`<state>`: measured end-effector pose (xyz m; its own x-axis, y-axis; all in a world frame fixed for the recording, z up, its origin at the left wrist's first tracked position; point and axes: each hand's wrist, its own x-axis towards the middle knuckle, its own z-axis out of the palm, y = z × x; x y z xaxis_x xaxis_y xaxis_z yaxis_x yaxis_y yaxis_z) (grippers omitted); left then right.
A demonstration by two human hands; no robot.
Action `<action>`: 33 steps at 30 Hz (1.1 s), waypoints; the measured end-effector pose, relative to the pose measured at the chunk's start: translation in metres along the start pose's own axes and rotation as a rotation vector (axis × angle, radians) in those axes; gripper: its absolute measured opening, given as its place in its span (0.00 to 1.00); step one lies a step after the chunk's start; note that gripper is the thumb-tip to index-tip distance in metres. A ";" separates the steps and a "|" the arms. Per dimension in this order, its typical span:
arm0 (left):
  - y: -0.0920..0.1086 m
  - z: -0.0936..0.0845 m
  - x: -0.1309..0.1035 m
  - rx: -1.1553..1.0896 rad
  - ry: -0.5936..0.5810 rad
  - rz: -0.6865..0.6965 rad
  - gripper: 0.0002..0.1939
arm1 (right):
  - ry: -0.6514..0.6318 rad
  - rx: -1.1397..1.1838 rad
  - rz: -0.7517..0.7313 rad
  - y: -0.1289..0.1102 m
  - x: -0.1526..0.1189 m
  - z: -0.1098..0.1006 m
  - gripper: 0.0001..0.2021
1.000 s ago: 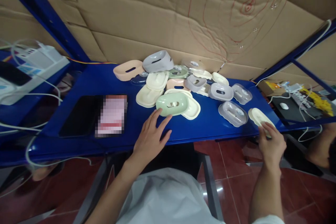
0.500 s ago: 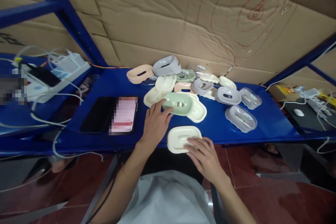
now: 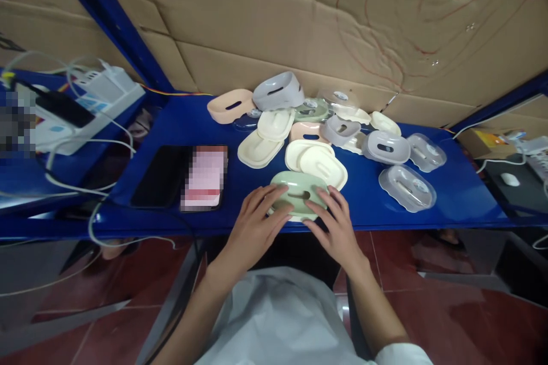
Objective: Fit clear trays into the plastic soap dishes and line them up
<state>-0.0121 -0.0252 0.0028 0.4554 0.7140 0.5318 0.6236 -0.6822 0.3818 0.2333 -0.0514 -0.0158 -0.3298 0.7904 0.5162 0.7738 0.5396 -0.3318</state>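
A green soap dish (image 3: 295,182) with a slot in its middle is at the front edge of the table, over a cream oval tray (image 3: 299,219) whose rim just shows below it. My left hand (image 3: 257,219) grips the dish's left end, fingers on its rim. On the opposite end, my right hand (image 3: 334,222) holds it in the same way. Just behind lie two overlapping cream trays (image 3: 325,165), apart from my hands. How closely the green dish sits in the tray beneath is hidden by my fingers.
Soap dish parts lie behind: a peach dish (image 3: 231,107), a grey dish (image 3: 278,91), another grey dish (image 3: 386,147) and a clear lid (image 3: 407,188). Two phones, one dark (image 3: 160,177) and one lit (image 3: 204,178), rest at left. A power strip (image 3: 107,97) with cables stands further left.
My left hand has brought the green dish from the pile toward me, onto the cream tray. My right hand has moved from that tray to the green dish. The camera view has shifted slightly.
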 end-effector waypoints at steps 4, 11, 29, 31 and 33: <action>-0.007 -0.003 -0.004 -0.024 -0.046 0.046 0.11 | 0.018 -0.049 0.004 -0.002 -0.004 -0.005 0.24; -0.007 -0.007 -0.014 -0.045 -0.056 0.033 0.12 | -0.044 -0.052 -0.070 -0.006 -0.009 -0.002 0.21; -0.010 0.004 -0.016 -0.013 -0.015 -0.039 0.06 | -0.140 -0.420 -0.063 0.114 0.171 -0.036 0.22; -0.011 0.004 -0.016 -0.029 -0.016 -0.045 0.06 | -0.184 -0.501 -0.081 0.116 0.190 -0.024 0.25; -0.012 0.004 -0.018 -0.040 -0.017 -0.045 0.06 | -0.184 -0.583 -0.074 0.117 0.203 -0.014 0.29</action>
<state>-0.0249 -0.0292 -0.0140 0.4386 0.7461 0.5010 0.6176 -0.6552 0.4350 0.2648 0.1681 0.0606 -0.4414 0.8221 0.3596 0.8966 0.3883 0.2130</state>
